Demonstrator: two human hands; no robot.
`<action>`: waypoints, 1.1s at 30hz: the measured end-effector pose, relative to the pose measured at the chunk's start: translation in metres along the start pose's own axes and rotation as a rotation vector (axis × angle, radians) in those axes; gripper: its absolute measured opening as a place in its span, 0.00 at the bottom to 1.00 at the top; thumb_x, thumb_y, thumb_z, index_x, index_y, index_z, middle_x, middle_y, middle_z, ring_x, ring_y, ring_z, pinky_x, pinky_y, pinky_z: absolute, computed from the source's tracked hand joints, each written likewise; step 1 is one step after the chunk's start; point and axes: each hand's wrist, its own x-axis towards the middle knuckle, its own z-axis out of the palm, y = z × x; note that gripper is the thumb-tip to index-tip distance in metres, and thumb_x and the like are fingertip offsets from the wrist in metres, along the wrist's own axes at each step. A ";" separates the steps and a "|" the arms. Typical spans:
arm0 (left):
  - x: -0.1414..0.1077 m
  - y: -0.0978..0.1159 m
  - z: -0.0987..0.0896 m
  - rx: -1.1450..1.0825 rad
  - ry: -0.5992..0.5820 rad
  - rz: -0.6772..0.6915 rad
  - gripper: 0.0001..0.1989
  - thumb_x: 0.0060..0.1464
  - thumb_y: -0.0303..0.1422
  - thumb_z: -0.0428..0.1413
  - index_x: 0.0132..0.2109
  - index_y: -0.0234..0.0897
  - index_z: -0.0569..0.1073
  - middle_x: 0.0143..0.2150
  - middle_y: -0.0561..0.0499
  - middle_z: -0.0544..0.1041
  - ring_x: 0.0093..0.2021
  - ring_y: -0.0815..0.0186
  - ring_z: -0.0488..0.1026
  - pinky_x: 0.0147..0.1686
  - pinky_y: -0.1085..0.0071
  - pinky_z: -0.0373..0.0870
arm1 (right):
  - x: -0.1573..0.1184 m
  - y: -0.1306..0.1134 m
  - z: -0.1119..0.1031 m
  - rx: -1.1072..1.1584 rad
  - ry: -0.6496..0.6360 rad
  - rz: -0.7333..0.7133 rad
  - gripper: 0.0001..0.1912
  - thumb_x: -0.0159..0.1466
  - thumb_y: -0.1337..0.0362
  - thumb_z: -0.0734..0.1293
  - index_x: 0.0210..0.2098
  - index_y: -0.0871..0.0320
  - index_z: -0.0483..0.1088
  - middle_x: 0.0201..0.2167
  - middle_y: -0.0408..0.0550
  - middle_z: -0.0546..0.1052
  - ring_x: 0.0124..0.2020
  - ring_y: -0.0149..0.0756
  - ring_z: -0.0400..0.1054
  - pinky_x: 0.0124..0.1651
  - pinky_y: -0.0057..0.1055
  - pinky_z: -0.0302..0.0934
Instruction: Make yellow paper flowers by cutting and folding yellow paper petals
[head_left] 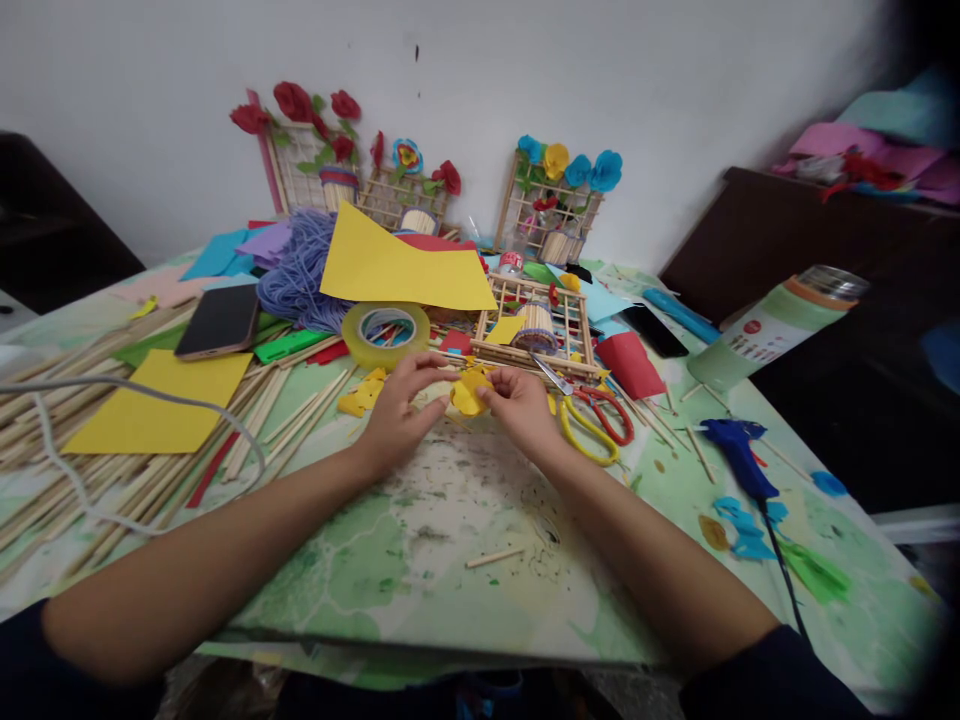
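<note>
Above the middle of the table, my right hand pinches a small yellow paper flower piece between thumb and fingers. My left hand is close on the other side of it, thumb and fingers apart and curved toward the yellow paper, holding nothing that I can see. Crumpled yellow paper scraps lie just beyond my left hand. Scissors with red and yellow handles rest beside my right wrist. A short wooden stick lies on the tablecloth between my forearms.
A tape roll, purple yarn and a yellow sheet sit behind my hands. Wooden sticks, a phone and a cable are leftward. Rightward are a blue glue gun and a tilted bottle. Stick trellises with paper flowers line the wall.
</note>
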 end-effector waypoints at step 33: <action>0.001 -0.005 0.010 -0.583 -0.111 -0.578 0.15 0.46 0.42 0.59 0.29 0.32 0.71 0.25 0.53 0.71 0.25 0.71 0.66 0.26 0.75 0.64 | -0.005 0.001 0.002 -0.321 -0.054 -0.204 0.03 0.56 0.68 0.62 0.26 0.59 0.68 0.22 0.41 0.69 0.24 0.29 0.60 0.28 0.25 0.52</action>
